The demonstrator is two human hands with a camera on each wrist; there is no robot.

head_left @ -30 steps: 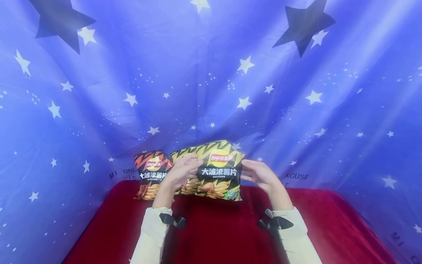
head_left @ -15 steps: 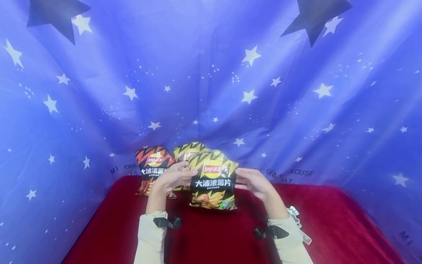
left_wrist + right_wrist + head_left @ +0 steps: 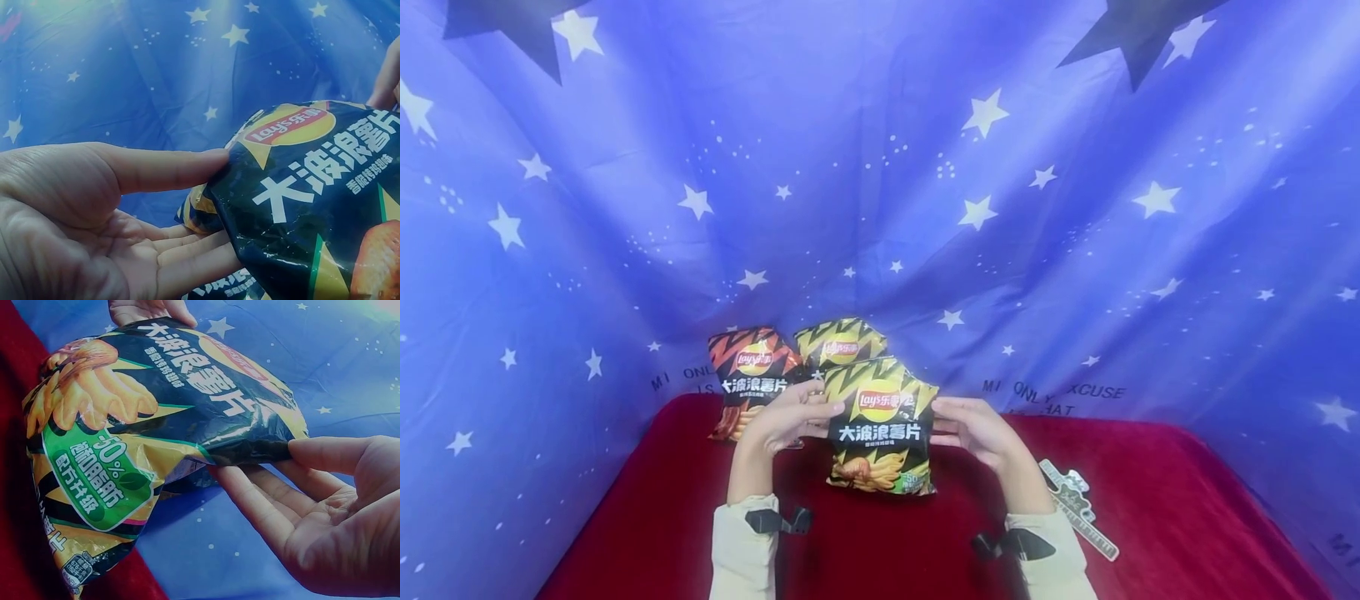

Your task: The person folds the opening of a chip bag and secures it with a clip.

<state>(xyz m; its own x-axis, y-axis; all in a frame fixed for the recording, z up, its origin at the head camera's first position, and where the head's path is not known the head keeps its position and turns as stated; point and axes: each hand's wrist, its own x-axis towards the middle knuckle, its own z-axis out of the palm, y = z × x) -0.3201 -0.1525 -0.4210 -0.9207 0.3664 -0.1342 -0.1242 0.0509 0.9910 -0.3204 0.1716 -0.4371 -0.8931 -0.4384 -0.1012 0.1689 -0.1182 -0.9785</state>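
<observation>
Both hands hold a yellow-and-black bag of potato chips (image 3: 880, 433) upright by its two side edges, in front of the other bags. The left hand (image 3: 786, 417) pinches the left edge, thumb on the front and fingers behind, as the left wrist view shows on the bag's dark side (image 3: 281, 231). On the opposite edge the right hand (image 3: 981, 429) pinches the same way; in the right wrist view its thumb (image 3: 331, 453) lies on the front and its fingers go behind. A second yellow-and-black chip bag (image 3: 842, 337) stands behind, partly hidden.
A red-and-black chip bag (image 3: 752, 358) stands at the back left, partly covered by the left hand. On the red cloth (image 3: 1165, 492), right of the right forearm, lies a pale clip with a ruler-like edge (image 3: 1078, 508). A blue starry curtain (image 3: 865, 167) hangs behind the table.
The held chip bag has come nearer and slightly left, away from the second yellow bag, which shows more now. Both hands moved with it. The pale clip has come into sight beside the right forearm.
</observation>
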